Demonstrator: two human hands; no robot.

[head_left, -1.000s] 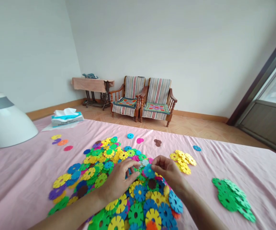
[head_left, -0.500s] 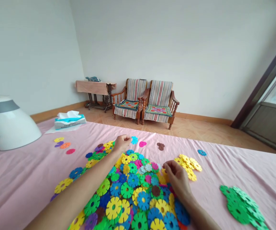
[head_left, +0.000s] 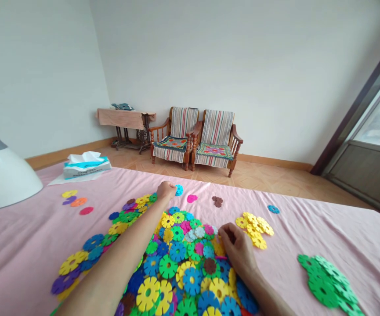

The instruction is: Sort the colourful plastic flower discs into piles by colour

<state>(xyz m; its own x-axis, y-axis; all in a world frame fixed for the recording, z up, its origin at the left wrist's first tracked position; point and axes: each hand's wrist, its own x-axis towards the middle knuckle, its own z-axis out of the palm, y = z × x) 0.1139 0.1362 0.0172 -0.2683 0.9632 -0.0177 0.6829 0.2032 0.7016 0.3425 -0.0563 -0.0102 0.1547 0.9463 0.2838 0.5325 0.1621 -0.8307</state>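
Pile of slotted discs (head_left: 177,251), mixed colours, fills the near middle of the pink cloth (head_left: 302,232) and runs under both forearms. Green discs (head_left: 324,283) sit in their own overlapping heap near right, well apart from the pile. Right hand (head_left: 237,245) is at the pile's right edge, low over it, thumb and fingers curled in, only a small gap between them; white discs (head_left: 195,233) lie in the pile to its left. Can't tell if it grips anything, the fingertips hide that. Yellow discs (head_left: 254,229) are heaped just beyond that hand, to its right. Left hand (head_left: 166,190) reaches over the pile to its far side, fingers curled, back of the hand toward the camera. Light blue disc (head_left: 179,190) is right at its fingertips, on the right; contact likely, but can't tell whether it's pinched or lying on the cloth. Further right, each spot apart: pink discs (head_left: 192,199), brown discs (head_left: 218,201), one blue disc (head_left: 273,209). Far left: kettle (head_left: 7,177), cut by the frame edge, and tissue box (head_left: 87,169). Behind, on the floor (head_left: 258,175): two chairs (head_left: 173,142) with striped covers, draped stand (head_left: 120,118) to their left.
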